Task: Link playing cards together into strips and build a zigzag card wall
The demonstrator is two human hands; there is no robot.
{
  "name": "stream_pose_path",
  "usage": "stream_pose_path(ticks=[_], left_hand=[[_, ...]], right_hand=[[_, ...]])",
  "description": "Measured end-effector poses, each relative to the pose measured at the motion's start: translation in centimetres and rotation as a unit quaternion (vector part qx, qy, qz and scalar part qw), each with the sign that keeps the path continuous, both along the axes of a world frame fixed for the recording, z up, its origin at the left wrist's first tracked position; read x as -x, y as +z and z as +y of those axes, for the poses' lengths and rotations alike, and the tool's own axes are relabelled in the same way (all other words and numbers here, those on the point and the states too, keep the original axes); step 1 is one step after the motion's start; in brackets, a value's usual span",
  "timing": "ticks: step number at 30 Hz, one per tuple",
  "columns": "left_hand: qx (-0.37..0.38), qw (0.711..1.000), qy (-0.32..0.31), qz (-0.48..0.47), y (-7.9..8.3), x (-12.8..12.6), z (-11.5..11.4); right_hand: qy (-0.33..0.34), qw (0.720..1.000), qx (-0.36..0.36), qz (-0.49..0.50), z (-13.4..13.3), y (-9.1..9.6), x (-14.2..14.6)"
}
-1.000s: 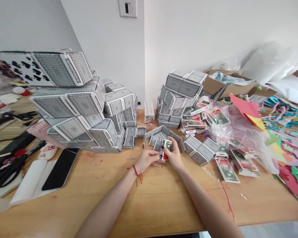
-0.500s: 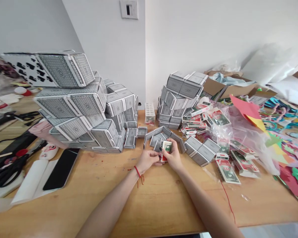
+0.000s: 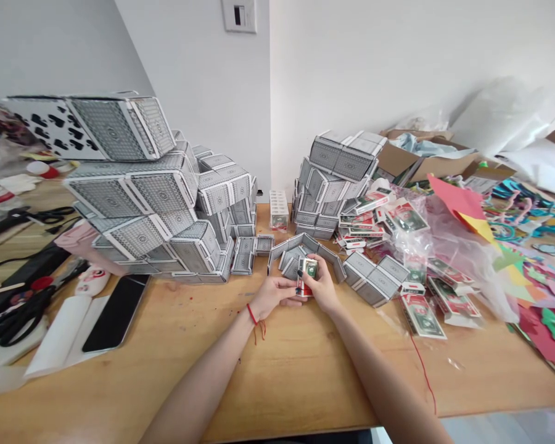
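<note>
Head view: over the near middle of the wooden table (image 3: 296,382), the left hand (image 3: 272,297) pinches the lower left edge of a small red-and-green playing-card box (image 3: 310,269) between thumb and fingers, while the right hand (image 3: 322,287) grips its right side, thumb lying across the front. The box is tilted just in front of an angled wall of grey-backed cards (image 3: 327,255); whether it touches the table is unclear. A joined grey-backed card block (image 3: 376,279) sits just right of the right hand, and a black phone (image 3: 115,313) lies well to the left.
</note>
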State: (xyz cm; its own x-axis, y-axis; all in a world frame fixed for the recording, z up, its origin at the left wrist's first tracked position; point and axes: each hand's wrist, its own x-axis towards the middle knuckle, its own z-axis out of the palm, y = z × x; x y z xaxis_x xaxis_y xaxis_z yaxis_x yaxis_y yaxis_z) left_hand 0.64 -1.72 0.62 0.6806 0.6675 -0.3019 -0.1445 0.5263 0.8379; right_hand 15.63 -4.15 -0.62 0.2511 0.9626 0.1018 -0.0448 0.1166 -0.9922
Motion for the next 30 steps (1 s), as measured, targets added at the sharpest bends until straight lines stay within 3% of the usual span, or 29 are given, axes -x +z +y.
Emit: stream_pose_path(ticks=[12, 22, 30], left_hand=[[0.011, 0.999, 0.017, 0.026, 0.61, -0.26, -0.06], [0.006, 0.999, 0.037, 0.036, -0.22, -0.63, -0.21], [-0.019, 1.0, 0.01, -0.008, -0.19, -0.1, -0.22]], right_hand=[[-0.014, 1.0, 0.006, -0.02, -0.15, 0.13, 0.04], [-0.012, 0.999, 0.005, -0.034, -0.1, -0.16, 0.02], [0.044, 0.992, 0.03, 0.111, 0.03, -0.31, -0.73]])
